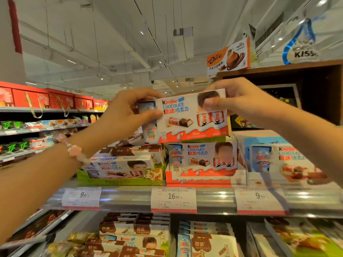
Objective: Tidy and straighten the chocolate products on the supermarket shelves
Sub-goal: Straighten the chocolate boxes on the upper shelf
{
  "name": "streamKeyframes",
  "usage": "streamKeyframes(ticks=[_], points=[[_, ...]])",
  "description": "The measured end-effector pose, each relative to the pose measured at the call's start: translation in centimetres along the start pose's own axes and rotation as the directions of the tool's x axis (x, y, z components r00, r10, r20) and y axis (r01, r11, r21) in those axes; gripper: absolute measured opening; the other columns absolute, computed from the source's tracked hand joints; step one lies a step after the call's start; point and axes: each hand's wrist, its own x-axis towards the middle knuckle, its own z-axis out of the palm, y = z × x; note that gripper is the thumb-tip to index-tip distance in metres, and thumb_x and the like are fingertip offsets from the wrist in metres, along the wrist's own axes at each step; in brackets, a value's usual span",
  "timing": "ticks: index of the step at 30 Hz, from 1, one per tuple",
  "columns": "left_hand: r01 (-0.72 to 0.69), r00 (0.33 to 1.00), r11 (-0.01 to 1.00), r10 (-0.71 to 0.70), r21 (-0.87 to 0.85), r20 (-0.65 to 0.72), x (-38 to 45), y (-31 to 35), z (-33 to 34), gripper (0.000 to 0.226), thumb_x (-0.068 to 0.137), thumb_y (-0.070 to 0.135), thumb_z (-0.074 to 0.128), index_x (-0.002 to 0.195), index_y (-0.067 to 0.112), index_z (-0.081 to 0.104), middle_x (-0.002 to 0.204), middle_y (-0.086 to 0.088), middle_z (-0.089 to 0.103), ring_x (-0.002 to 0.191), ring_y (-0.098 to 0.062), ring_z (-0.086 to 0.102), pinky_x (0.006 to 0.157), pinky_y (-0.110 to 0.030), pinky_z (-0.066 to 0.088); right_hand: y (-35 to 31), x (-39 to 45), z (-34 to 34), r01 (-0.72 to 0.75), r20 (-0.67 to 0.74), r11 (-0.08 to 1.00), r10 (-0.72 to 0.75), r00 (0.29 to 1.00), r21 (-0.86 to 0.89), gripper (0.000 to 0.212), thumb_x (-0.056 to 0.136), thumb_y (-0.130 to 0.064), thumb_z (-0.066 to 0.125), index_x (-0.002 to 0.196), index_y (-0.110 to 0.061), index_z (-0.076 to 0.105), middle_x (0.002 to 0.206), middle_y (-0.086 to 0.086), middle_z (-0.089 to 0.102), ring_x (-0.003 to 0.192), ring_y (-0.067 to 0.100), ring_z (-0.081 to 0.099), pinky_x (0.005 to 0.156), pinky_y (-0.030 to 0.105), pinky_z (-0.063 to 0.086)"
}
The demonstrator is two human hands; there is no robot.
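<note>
Head view: left hand (128,108), right hand (235,101) grip Kinder box (191,117) ends.

Three price tags hang on the shelf rail (130,199): 9.90 (81,198) at the left, 16.90 (173,199) in the middle, a blurred one (259,201) at the right. Red gift boxes (42,99) line the far left aisle's top shelf. Ceiling lights (71,61) glow overhead.

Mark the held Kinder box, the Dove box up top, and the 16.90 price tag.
Kinder box (193,117), head view: middle of its front face.
Dove box (227,57), head view: centre of the orange front.
16.90 price tag (173,198), head view: by the printed price.
</note>
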Motion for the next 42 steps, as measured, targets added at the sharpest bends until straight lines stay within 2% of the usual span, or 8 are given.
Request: streamKeyframes(ticks=[2,6,11,16,23,27,33,42], points=[[0.0,0.997,0.999,0.004,-0.049,0.071,0.3,0.2,1.0,0.026,0.082,0.013,0.066,0.1,0.031,0.062,0.106,0.012,0.065,0.101,-0.005,0.063,0.077,-0.022,0.056,0.6,-1.0,-1.2,-0.061,0.05,0.998,0.062,0.997,-0.01,0.014,0.084,-0.014,0.063,0.097,-0.01,0.067,0.088,0.005,0.074,0.085,0.018,0.071,0.067,0.026,0.057],[0.034,0.975,0.997,-0.019,-0.065,0.221,0.4,0.1,2.9,0.022,0.08,0.012,0.069,0.1,0.022,0.066,0.105,0.003,0.067,0.099,-0.006,0.064,0.076,-0.028,0.058,1.7,-2.6,-2.4,-0.132,0.106,0.98,0.148,0.983,-0.152,0.013,0.083,-0.016,0.065,0.095,-0.011,0.069,0.096,0.007,0.071,0.09,0.021,0.069,0.083,0.043,0.055],[-0.01,0.941,0.999,0.028,-0.054,0.337,0.0,0.0,4.5,0.023,0.081,0.008,0.069,0.097,0.023,0.065,0.097,0.013,0.067,0.092,0.002,0.063,0.072,-0.012,0.051,2.3,-3.9,-2.5,-0.083,0.151,0.942,0.138,0.979,-0.325,0.009,0.08,-0.02,0.07,0.089,-0.019,0.07,0.089,-0.006,0.071,0.086,0.009,0.066,0.081,0.034,0.052],[-0.001,0.95,1.0,0.005,-0.013,0.314,0.4,-0.3,4.5,0.024,0.08,0.011,0.07,0.094,0.029,0.063,0.098,0.015,0.066,0.094,0.001,0.062,0.075,-0.013,0.052,2.8,-3.9,-2.1,0.007,0.109,0.888,0.049,0.993,-0.459,0.015,0.08,-0.033,0.067,0.094,-0.025,0.067,0.089,-0.009,0.068,0.082,0.002,0.062,0.07,0.028,0.05],[0.019,0.961,1.0,-0.023,0.017,0.275,0.2,-1.0,4.3,0.027,0.08,0.012,0.07,0.093,0.034,0.061,0.103,0.011,0.065,0.101,-0.009,0.061,0.079,-0.026,0.056,3.4,-4.2,-1.3,0.032,0.045,0.896,-0.014,0.999,-0.443,0.026,0.075,-0.046,0.062,0.094,-0.029,0.066,0.091,-0.01,0.067,0.088,0.007,0.062,0.075,0.04,0.055],[0.021,0.964,1.0,-0.02,0.001,0.265,0.0,-1.2,4.3,0.028,0.079,0.013,0.07,0.092,0.037,0.061,0.1,0.017,0.063,0.099,-0.003,0.061,0.075,-0.016,0.054,4.5,-4.2,-0.8,0.029,0.04,0.912,-0.014,0.999,-0.41,0.018,0.078,-0.036,0.067,0.094,-0.028,0.063,0.088,-0.008,0.067,0.08,0.008,0.063,0.069,0.036,0.054],[0.044,0.953,0.999,-0.047,0.016,0.3,0.0,-1.3,5.0,0.029,0.079,0.017,0.071,0.094,0.039,0.061,0.101,0.019,0.063,0.099,0.0,0.061,0.076,-0.02,0.056,4.8,-4.0,-1.3,0.024,0.063,0.927,-0.001,0.998,-0.375,0.019,0.076,-0.029,0.071,0.09,-0.028,0.057,0.09,-0.008,0.068,0.084,0.008,0.065,0.065,0.021,0.049],[0.051,0.91,0.993,-0.089,0.103,0.406,0.6,-1.8,5.2,0.022,0.078,0.02,0.073,0.095,0.03,0.066,0.096,0.013,0.068,0.091,0.0,0.063,0.075,-0.023,0.056,4.9,-3.3,-1.1,0.01,0.099,0.891,0.04,0.994,-0.455,0.017,0.075,-0.025,0.075,0.081,-0.026,0.059,0.082,-0.006,0.066,0.076,0.01,0.062,0.068,0.033,0.053]])
